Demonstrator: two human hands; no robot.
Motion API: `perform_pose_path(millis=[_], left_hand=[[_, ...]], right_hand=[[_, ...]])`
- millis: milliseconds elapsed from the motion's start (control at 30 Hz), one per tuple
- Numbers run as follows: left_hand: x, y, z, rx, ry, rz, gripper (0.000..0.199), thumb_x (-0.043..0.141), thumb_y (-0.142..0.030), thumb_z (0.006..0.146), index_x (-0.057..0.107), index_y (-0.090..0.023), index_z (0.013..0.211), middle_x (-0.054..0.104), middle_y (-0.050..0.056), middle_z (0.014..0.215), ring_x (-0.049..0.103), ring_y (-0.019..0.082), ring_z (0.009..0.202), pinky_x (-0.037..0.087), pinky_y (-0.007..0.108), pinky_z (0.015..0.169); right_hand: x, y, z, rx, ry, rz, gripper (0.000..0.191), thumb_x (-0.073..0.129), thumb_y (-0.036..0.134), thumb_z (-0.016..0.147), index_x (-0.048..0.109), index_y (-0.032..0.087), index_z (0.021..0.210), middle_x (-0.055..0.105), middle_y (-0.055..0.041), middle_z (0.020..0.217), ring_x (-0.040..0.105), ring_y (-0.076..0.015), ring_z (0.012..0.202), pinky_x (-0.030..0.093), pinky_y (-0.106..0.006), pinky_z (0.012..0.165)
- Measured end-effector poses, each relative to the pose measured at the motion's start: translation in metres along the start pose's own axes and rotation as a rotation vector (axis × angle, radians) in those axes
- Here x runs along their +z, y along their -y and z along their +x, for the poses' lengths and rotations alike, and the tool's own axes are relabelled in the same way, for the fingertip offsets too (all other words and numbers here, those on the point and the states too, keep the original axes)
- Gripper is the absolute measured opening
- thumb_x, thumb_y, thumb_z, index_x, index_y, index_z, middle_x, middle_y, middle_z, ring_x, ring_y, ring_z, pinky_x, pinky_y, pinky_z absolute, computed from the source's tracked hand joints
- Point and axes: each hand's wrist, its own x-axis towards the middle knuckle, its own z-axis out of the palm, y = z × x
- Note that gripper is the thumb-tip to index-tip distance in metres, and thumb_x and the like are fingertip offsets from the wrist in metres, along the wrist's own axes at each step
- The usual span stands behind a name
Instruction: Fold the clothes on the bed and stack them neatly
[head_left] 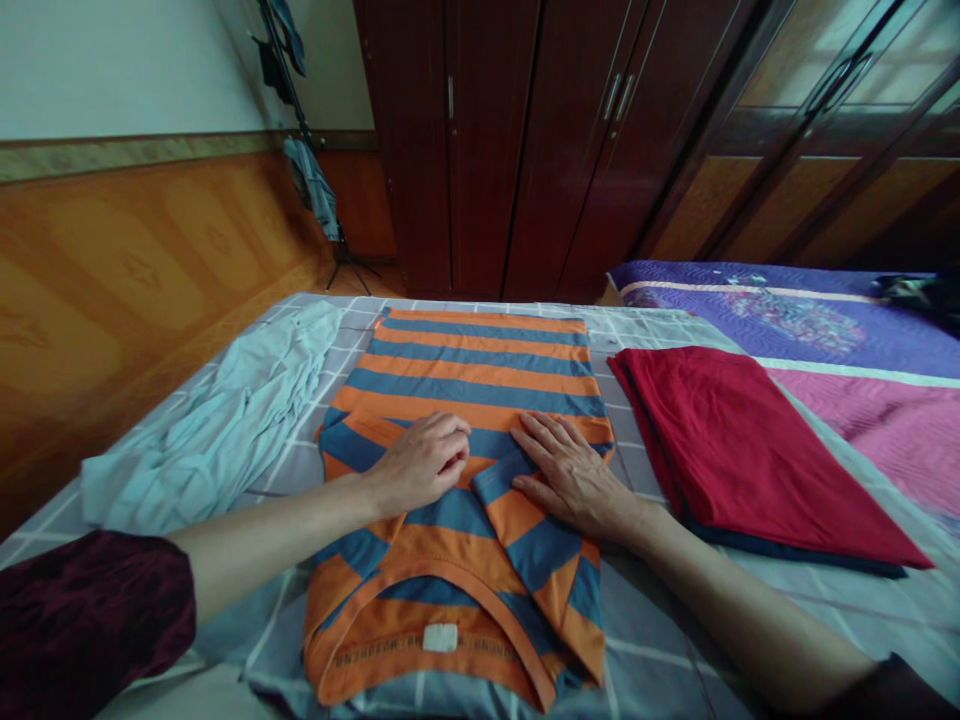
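Note:
An orange and blue striped T-shirt (pixel 480 380) lies flat on the bed, its collar toward me and its sides and sleeves folded inward. My left hand (pixel 424 462) is over the left folded sleeve, fingers curled in a loose fist with nothing visible in them. Palm down, my right hand (pixel 576 478) rests on the right folded part of the shirt, its fingers stretched out. A pale label shows inside the collar.
Right of the shirt lies a folded red garment (pixel 750 440) over a dark one. A crumpled pale blue cloth (pixel 225 420) lies left on the checked bedsheet (pixel 637 620). Beyond are a purple and pink bedspread (pixel 787 310), a dark red wardrobe (pixel 495 150) and a clothes stand (pixel 300 110).

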Motion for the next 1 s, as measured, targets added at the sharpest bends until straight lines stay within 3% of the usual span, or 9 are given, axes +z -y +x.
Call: perform_pose_path(millis=[100,233,300,367,500,600,767,867,1000], left_hand=[[-0.001,-0.009,-0.005,0.041,0.058,-0.049,0.008,0.050,-0.011,0.082,0.054,-0.018,0.081,0.055,0.009,0.122,0.049,0.022,0.117,0.038,0.034,0.099],[-0.005,-0.015,-0.003,-0.032,0.108,-0.049,0.011,0.045,-0.018,0.087,0.055,-0.019,0.090,0.065,0.003,0.093,0.060,0.017,0.093,0.044,0.030,0.086],[-0.007,-0.012,-0.003,-0.081,0.109,0.032,0.025,0.047,-0.029,0.089,0.053,-0.017,0.110,0.061,0.008,0.114,0.055,0.022,0.110,0.040,0.036,0.094],[-0.009,-0.008,-0.005,-0.053,0.193,0.093,0.046,0.048,-0.040,0.089,0.045,-0.015,0.128,0.046,0.014,0.138,0.040,0.027,0.128,0.032,0.042,0.104],[-0.009,-0.006,-0.018,0.037,0.265,0.100,0.052,0.038,-0.046,0.095,0.038,-0.018,0.138,0.038,0.012,0.145,0.032,0.024,0.135,0.024,0.041,0.110],[-0.003,-0.014,-0.034,0.035,0.292,0.135,0.068,0.040,-0.053,0.092,0.025,-0.012,0.144,0.022,0.018,0.152,0.016,0.028,0.141,0.016,0.047,0.113],[0.000,-0.024,-0.061,0.191,0.270,0.173,0.069,0.047,-0.052,0.090,0.031,-0.008,0.141,0.024,0.022,0.150,0.017,0.032,0.140,0.017,0.050,0.112],[-0.022,-0.029,-0.073,0.313,0.256,0.127,0.056,0.056,-0.050,0.085,0.049,-0.013,0.127,0.045,0.018,0.136,0.040,0.031,0.126,0.032,0.046,0.105],[-0.062,-0.043,-0.095,0.166,0.455,0.074,0.043,0.067,-0.056,0.073,0.060,-0.017,0.090,0.061,0.006,0.093,0.057,0.023,0.087,0.047,0.033,0.079]], right_hand=[[-0.001,0.001,0.000,0.003,0.003,0.001,0.059,0.049,0.045,0.090,0.044,0.010,0.137,0.037,-0.0185,0.144,0.032,-0.0325,0.134,0.028,-0.052,0.108],[-0.003,0.001,0.001,0.010,0.003,0.011,0.058,0.050,0.045,0.090,0.045,0.010,0.136,0.039,-0.0187,0.143,0.033,-0.0325,0.133,0.028,-0.052,0.108],[-0.003,0.001,0.001,0.009,0.004,0.018,0.058,0.050,0.045,0.090,0.046,0.010,0.136,0.039,-0.0189,0.143,0.033,-0.0326,0.133,0.028,-0.052,0.108],[-0.003,0.001,0.001,0.011,0.001,0.024,0.057,0.049,0.045,0.090,0.045,0.010,0.136,0.039,-0.0185,0.143,0.033,-0.0323,0.133,0.028,-0.052,0.109],[-0.003,0.003,0.000,0.009,0.009,0.017,0.060,0.049,0.046,0.090,0.043,0.009,0.137,0.036,-0.0195,0.145,0.031,-0.0328,0.134,0.027,-0.052,0.109],[-0.003,0.010,0.000,-0.044,0.015,0.018,0.063,0.047,0.049,0.090,0.040,0.010,0.139,0.033,-0.0192,0.147,0.026,-0.0324,0.137,0.026,-0.053,0.110],[-0.007,0.034,-0.007,-0.112,0.051,0.052,0.063,0.044,0.049,0.092,0.036,0.011,0.141,0.030,-0.0178,0.148,0.024,-0.0321,0.138,0.026,-0.053,0.110],[-0.018,0.048,-0.030,-0.189,0.084,0.106,0.068,0.046,0.051,0.090,0.030,0.012,0.144,0.024,-0.0165,0.151,0.018,-0.0312,0.139,0.028,-0.052,0.109],[-0.041,0.060,-0.079,-0.254,0.049,0.168,0.074,0.051,0.052,0.087,0.024,0.020,0.147,0.025,-0.0117,0.151,0.021,-0.0294,0.139,0.037,-0.047,0.105]])
